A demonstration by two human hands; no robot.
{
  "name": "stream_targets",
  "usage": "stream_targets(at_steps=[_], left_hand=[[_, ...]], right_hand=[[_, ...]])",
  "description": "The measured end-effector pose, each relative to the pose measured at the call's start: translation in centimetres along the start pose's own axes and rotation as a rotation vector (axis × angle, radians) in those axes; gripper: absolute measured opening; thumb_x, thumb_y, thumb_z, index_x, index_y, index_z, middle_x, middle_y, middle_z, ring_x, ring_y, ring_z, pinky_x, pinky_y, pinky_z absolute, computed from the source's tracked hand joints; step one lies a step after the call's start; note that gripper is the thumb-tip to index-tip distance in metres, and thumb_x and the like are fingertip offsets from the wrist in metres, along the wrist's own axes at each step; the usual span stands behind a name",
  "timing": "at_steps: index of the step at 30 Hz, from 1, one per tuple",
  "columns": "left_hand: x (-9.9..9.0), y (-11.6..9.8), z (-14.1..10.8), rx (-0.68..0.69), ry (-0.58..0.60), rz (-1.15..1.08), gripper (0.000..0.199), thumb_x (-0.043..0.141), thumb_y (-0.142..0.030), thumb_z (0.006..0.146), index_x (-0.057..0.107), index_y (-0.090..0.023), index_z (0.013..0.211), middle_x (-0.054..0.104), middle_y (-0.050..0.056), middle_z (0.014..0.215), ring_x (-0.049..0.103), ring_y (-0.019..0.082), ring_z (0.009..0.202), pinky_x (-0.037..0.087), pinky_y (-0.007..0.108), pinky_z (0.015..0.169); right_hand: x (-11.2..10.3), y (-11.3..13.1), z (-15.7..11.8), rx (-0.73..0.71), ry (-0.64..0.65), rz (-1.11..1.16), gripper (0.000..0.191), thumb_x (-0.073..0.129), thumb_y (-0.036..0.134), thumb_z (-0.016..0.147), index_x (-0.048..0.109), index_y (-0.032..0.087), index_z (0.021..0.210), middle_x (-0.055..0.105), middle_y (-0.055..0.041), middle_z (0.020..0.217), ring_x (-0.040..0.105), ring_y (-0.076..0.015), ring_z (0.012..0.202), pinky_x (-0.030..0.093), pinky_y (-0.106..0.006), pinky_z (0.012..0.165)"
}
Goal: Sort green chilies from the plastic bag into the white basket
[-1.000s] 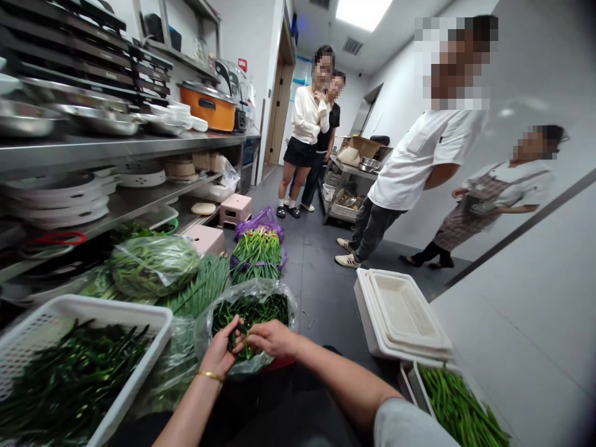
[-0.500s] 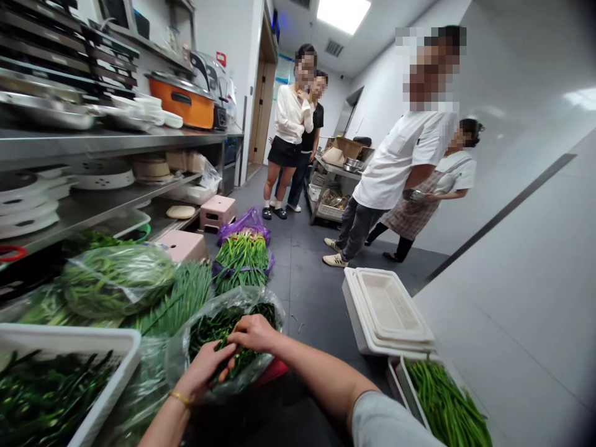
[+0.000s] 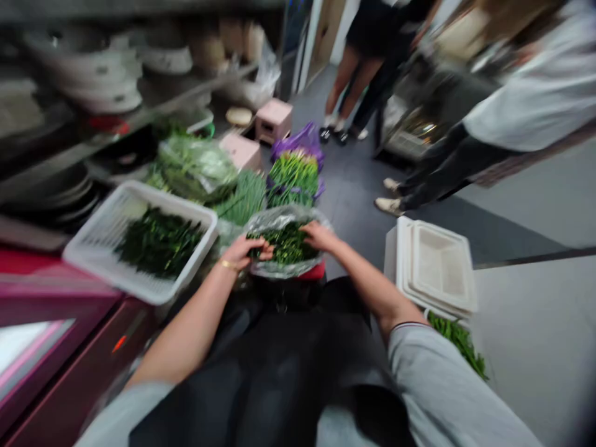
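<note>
A clear plastic bag stands open in front of me, filled with dark green peppers. My left hand is at the bag's left side, its fingers curled round some dark green peppers. At the right side of the bag, my right hand reaches in with bent fingers; its fingertips are blurred against the greens, so what they hold cannot be made out. To the left, a white basket contains more dark green peppers.
Bagged greens, scallions in purple plastic and pink stools lie beyond. White crates are stacked on the right, near long green vegetables. Shelves line the left. People stand ahead.
The view has tilted down and turned left, showing more of the basket and my lap. My hands, close together before, are now apart at opposite sides of the bag.
</note>
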State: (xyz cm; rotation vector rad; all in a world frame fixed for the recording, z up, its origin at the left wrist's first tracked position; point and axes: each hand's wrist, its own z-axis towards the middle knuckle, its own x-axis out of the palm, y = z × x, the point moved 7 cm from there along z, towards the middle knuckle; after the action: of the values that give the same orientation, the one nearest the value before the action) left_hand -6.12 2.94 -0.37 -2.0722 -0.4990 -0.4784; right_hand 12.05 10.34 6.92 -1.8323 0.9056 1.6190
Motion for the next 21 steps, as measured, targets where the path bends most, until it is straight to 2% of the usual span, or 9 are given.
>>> stream_targets(at_steps=[2,4,7,10,12,16,19,21], left_hand=[[-1.6,-0.8,0.2,-0.003,-0.117,-0.010,0.029,0.075,-0.007,0.056,0.052,-0.011,0.071,0.064,0.007,0.064,0.067,0.020,0.067,0.055,0.034,0.064],[-2.1,-1.5,-0.3,0.034,-0.152,-0.011,0.033,0.075,-0.006,0.055,0.053,-0.011,0.079,0.066,0.007,0.066,0.067,0.019,0.066,0.055,0.033,0.062],[-1.5,-1.4,-2.0,0.062,-0.108,0.058,0.038,0.078,-0.014,0.059,0.057,-0.010,0.090,0.064,0.004,0.064,0.060,0.013,0.053,0.050,0.026,0.052],[-0.7,-0.3,-3.6,0.042,-0.062,0.188,0.034,0.080,-0.026,0.061,0.059,-0.010,0.083,0.055,-0.001,0.056,0.046,0.006,0.042,0.038,0.019,0.041],[-0.6,0.4,-4.4,0.020,-0.070,0.252,0.034,0.082,-0.030,0.060,0.055,-0.013,0.073,0.047,-0.004,0.050,0.040,0.004,0.039,0.031,0.018,0.037],[-0.6,0.2,-5.7,0.057,-0.119,0.288,0.039,0.081,-0.036,0.061,0.048,-0.016,0.066,0.037,-0.008,0.046,0.032,0.003,0.036,0.024,0.018,0.036],[-0.2,-1.8,-5.9,0.192,-0.206,0.354,0.038,0.080,-0.037,0.062,0.049,-0.015,0.065,0.038,-0.008,0.044,0.033,0.003,0.036,0.022,0.018,0.036],[0.3,-3.3,-5.7,0.290,-0.258,0.340,0.037,0.079,-0.037,0.063,0.050,-0.015,0.066,0.038,-0.008,0.043,0.033,0.004,0.035,0.023,0.019,0.037]], right_hand=[[1.5,-2.0,0.2,-0.008,0.057,0.066,0.039,0.054,0.021,0.090,0.057,0.011,0.128,0.058,-0.0145,0.120,0.058,-0.0145,0.095,0.043,-0.024,0.081],[2.6,-2.5,-0.1,0.024,0.073,0.091,0.032,0.047,0.026,0.094,0.062,0.016,0.120,0.060,-0.0116,0.115,0.059,-0.0166,0.092,0.044,-0.026,0.077],[3.9,1.1,-0.5,-0.059,0.117,0.104,0.033,0.038,0.035,0.098,0.065,0.020,0.111,0.062,-0.0080,0.107,0.061,-0.0169,0.091,0.043,-0.025,0.072],[5.3,5.0,-0.2,-0.111,0.164,0.077,0.033,0.038,0.039,0.098,0.059,0.021,0.117,0.060,-0.0090,0.111,0.062,-0.0179,0.093,0.043,-0.025,0.071],[6.5,5.6,-0.3,-0.092,0.227,0.014,0.033,0.044,0.036,0.095,0.053,0.019,0.123,0.058,-0.0120,0.114,0.063,-0.0198,0.092,0.043,-0.026,0.071],[7.9,3.7,-2.4,-0.102,0.360,-0.065,0.036,0.050,0.028,0.090,0.049,0.015,0.124,0.057,-0.0146,0.112,0.064,-0.0211,0.085,0.043,-0.027,0.067],[6.8,3.4,-2.2,-0.053,0.281,-0.045,0.033,0.037,0.029,0.096,0.050,0.016,0.124,0.058,-0.0144,0.111,0.064,-0.0204,0.086,0.043,-0.027,0.067],[5.7,5.4,-0.4,-0.066,0.163,0.002,0.037,0.029,0.035,0.099,0.053,0.017,0.121,0.058,-0.0147,0.113,0.063,-0.0218,0.092,0.043,-0.027,0.068]])
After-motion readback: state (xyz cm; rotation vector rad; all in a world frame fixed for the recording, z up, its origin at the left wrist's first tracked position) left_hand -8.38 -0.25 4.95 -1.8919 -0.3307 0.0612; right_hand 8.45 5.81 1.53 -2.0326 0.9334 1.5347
